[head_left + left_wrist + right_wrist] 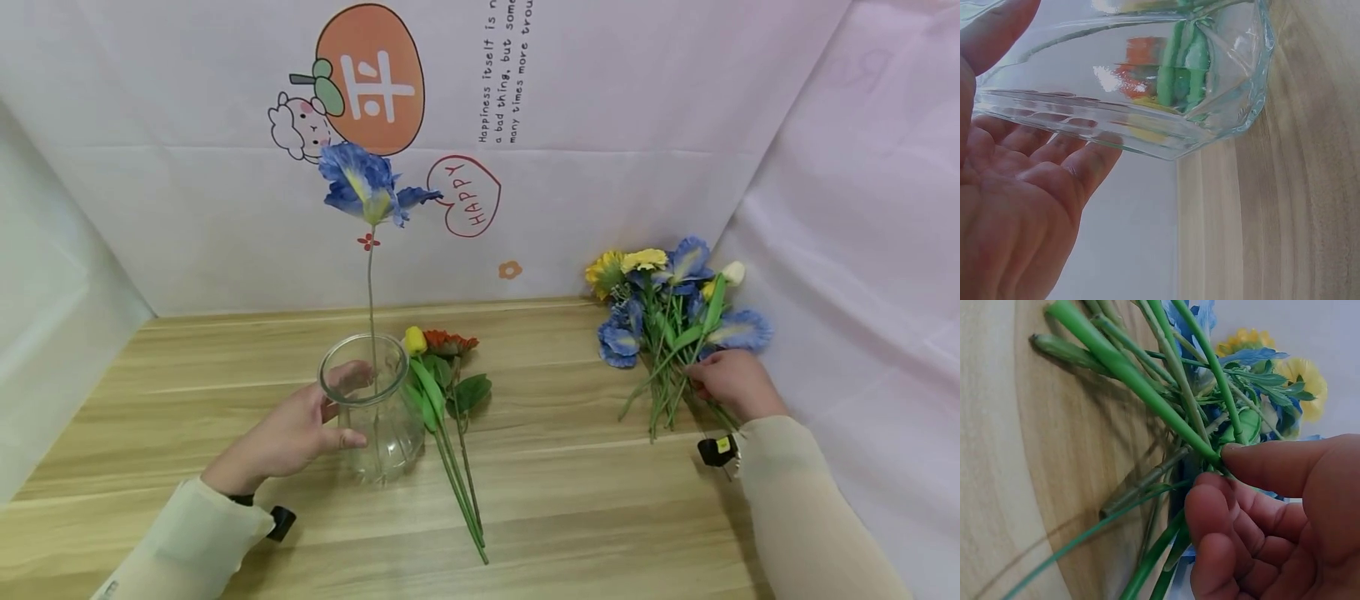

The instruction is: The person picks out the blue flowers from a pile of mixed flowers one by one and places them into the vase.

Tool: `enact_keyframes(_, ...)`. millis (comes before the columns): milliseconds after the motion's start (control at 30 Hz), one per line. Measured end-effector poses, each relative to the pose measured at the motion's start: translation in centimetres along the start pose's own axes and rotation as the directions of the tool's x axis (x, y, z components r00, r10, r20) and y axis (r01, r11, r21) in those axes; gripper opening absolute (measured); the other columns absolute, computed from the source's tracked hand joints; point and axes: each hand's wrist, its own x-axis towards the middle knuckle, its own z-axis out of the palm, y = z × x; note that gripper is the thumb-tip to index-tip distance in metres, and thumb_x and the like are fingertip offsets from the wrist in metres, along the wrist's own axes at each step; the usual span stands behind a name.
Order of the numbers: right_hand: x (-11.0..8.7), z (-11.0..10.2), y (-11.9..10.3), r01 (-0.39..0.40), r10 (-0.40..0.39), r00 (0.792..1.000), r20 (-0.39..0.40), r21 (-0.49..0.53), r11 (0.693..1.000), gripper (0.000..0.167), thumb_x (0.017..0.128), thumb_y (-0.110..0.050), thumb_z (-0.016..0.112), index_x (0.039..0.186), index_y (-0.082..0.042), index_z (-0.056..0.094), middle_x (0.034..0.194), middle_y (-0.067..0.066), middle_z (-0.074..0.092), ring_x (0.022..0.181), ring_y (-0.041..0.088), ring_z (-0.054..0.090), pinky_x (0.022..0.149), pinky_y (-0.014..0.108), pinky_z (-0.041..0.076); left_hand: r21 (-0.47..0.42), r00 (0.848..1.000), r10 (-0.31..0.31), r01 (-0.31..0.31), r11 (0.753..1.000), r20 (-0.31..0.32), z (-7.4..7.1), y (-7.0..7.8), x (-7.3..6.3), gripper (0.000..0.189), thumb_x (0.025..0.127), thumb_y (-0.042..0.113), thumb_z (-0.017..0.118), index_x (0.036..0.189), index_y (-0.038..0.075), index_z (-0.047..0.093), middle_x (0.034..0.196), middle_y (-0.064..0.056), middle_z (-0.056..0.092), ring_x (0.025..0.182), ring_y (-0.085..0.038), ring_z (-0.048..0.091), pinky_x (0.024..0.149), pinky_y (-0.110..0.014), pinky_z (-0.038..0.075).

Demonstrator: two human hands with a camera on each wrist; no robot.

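Observation:
A clear glass vase [393,446] stands on the table with one blue iris [356,179] upright in it, its bloom high above the rim. My left hand [296,429] holds the vase from the left, thumb in front and fingers behind; in the left wrist view the ribbed glass [1085,62] lies between them. At the right, my right hand [738,385] reaches into a pile of artificial flowers [678,304]. Thumb and index finger pinch a bright green flower stem [1124,370] in the right wrist view. The pinched stem's bloom is hidden among the pile.
Just right of the vase lie a yellow tulip [416,340] and an orange-red flower [450,342], stems toward the table's front. The pile holds yellow blooms [604,273], blue irises and a white tulip [733,272]. White printed cloth [562,208] hangs behind the wooden table [555,500].

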Motion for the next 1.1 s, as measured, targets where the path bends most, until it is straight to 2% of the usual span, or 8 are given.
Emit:
enact_keyframes(133,0.3,0.1,0.1,-0.008,0.008,1.0,0.006,0.037,0.999,0.036,0.102,-0.027,0.056,0.084,0.0,0.072,0.076,0.009,0.069,0.072,0.029,0.064,0.065,0.038,0.049,-0.001,1.0,-0.001,0.001,1.0,-0.001,0.0,-0.1,0.0,0.088,0.082,0.023,0.083,0.153,0.006,0.033,0.15,-0.014,0.043,0.135,-0.036,0.041,0.107,-0.059,0.035)
enact_keyframes(300,0.6,0.1,0.3,-0.034,0.035,0.999,-0.008,0.06,0.998,0.036,0.101,-0.027,0.055,0.088,0.001,0.074,0.077,0.007,0.071,0.073,0.028,0.066,0.07,0.04,0.05,0.001,1.0,-0.006,0.006,1.0,-0.002,0.1,-0.2,0.1,0.088,0.082,0.023,0.083,0.152,0.006,0.033,0.149,-0.016,0.043,0.135,-0.039,0.041,0.106,-0.06,0.035)
enact_keyframes(533,0.3,0.1,0.1,-0.044,0.05,0.998,-0.028,0.18,0.983,0.037,0.103,-0.023,0.054,0.111,0.011,0.067,0.084,0.009,0.071,0.079,0.029,0.068,0.071,0.041,0.057,-0.008,1.0,-0.021,0.021,1.0,-0.004,0.2,-0.2,0.0,0.087,0.081,0.022,0.084,0.152,0.008,0.035,0.149,-0.014,0.044,0.135,-0.038,0.041,0.106,-0.06,0.035)
enact_keyframes(867,-0.3,0.1,-0.4,-0.029,0.044,0.995,-0.086,0.175,0.984,0.042,0.104,-0.028,0.05,0.11,0.01,0.067,0.081,0.007,0.07,0.077,0.028,0.067,0.069,0.038,0.055,-0.004,1.0,-0.017,0.017,1.0,-0.009,0.1,-0.3,0.0,0.088,0.08,0.021,0.085,0.152,0.008,0.035,0.149,-0.013,0.044,0.135,-0.036,0.042,0.106,-0.059,0.036)
enact_keyframes(1100,-1.2,0.3,-1.6,0.006,0.022,0.981,-0.194,0.141,0.99,0.045,0.104,-0.032,0.043,0.106,0.004,0.07,0.084,0.007,0.071,0.078,0.027,0.067,0.071,0.038,0.052,-0.001,1.0,-0.023,0.023,1.0,-0.021,0.2,-0.2,0.0,0.089,0.08,0.023,0.085,0.151,0.008,0.036,0.148,-0.012,0.045,0.134,-0.036,0.043,0.106,-0.058,0.037)
